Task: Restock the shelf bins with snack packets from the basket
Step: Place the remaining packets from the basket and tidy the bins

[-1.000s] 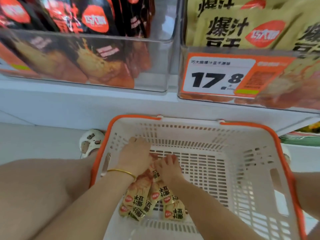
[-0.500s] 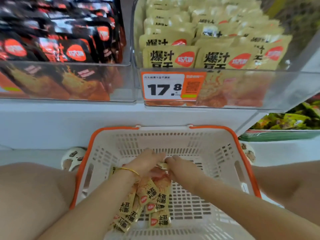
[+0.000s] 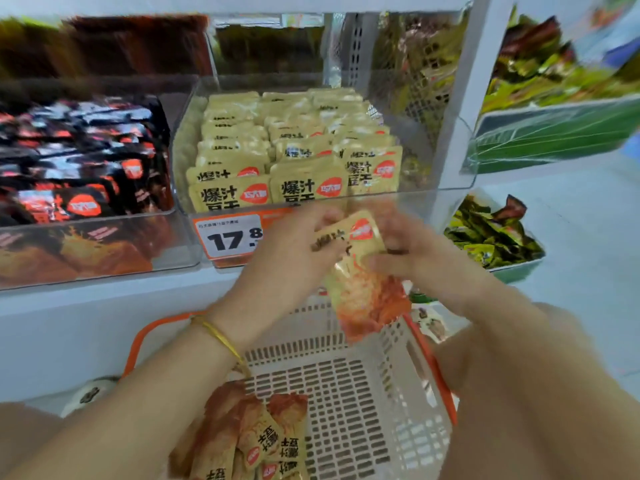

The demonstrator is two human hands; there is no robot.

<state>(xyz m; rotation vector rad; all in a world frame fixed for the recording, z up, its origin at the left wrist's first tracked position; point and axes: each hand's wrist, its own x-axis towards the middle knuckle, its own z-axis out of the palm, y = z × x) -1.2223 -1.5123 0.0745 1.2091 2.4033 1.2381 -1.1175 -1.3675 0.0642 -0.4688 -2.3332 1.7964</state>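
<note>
Both hands hold one yellow snack packet (image 3: 360, 271) up in front of the clear bin (image 3: 415, 199) that holds rows of the same yellow packets (image 3: 277, 157). My left hand (image 3: 294, 254) grips the packet's left edge. Its right side is pinched by my right hand (image 3: 405, 247). Below stands the white basket with orange rim (image 3: 346, 393); several yellow packets (image 3: 256, 438) lie in its near left corner.
A clear bin of black packets (image 3: 79, 168) stands to the left. An orange price tag reading 17.8 (image 3: 230, 237) is on the yellow bin's front. Green packets fill a tray (image 3: 491, 233) at right and a shelf (image 3: 554, 129) above it.
Both hands have risen out of the basket with one yellow packet, up to the front of the yellow bin. The view has tilted upward.
</note>
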